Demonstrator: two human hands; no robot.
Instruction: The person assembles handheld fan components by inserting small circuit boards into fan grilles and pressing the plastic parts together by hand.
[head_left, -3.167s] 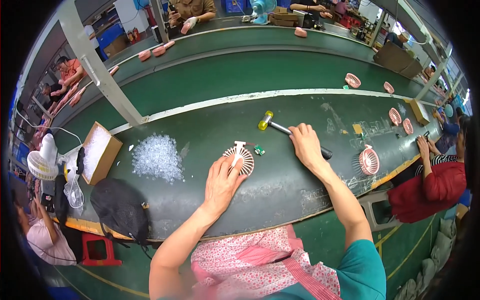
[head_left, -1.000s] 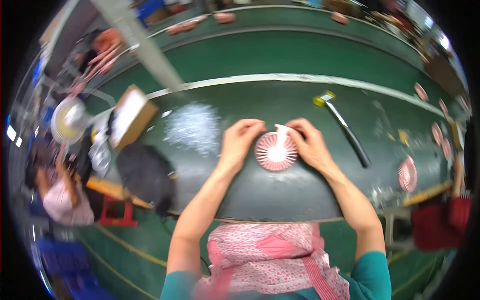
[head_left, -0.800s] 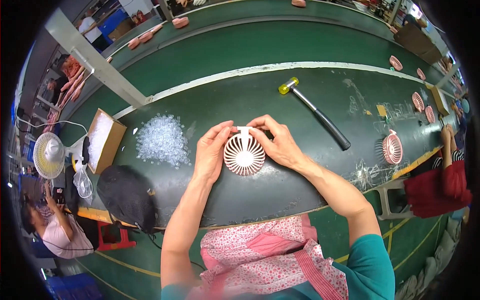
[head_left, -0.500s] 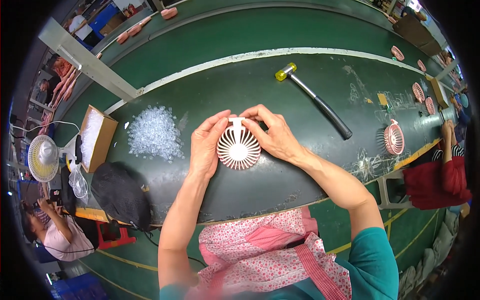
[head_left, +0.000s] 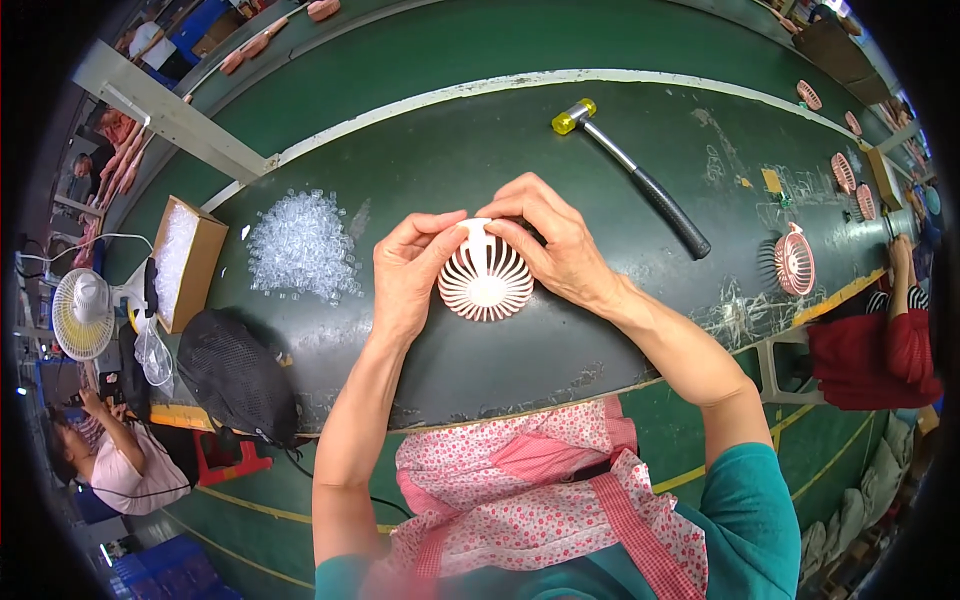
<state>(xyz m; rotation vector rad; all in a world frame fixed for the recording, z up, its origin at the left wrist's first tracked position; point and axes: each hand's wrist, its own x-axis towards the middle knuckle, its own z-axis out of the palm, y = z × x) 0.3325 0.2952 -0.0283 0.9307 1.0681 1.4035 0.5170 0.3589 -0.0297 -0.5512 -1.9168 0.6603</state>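
Between my two hands is a pale pink fan guard [head_left: 487,290], a round plastic piece with slots radiating from a solid centre and a short tab at its far edge. My left hand [head_left: 408,275] is closed on its left side, thumb and fingertips at the tab. From the right, my right hand [head_left: 556,247] pinches the tab's other side, the thumb lying along it. The fingertips partly hide the tab, and I cannot make out whether a small part is held there. The guard is tilted over the dark green worktable [head_left: 430,385].
A pile of small clear plastic pieces [head_left: 303,246] lies left, beside a cardboard box [head_left: 195,265] and black mesh bag [head_left: 237,375]. A mallet [head_left: 640,180] with yellow heads lies far right of my hands. Another pink guard [head_left: 796,262] sits near a co-worker's red sleeve [head_left: 865,355].
The fan guard has tipped, showing its slotted face at a different angle, and my hands have shifted slightly around the tab. The whole view has moved a little. Both hands keep their hold.
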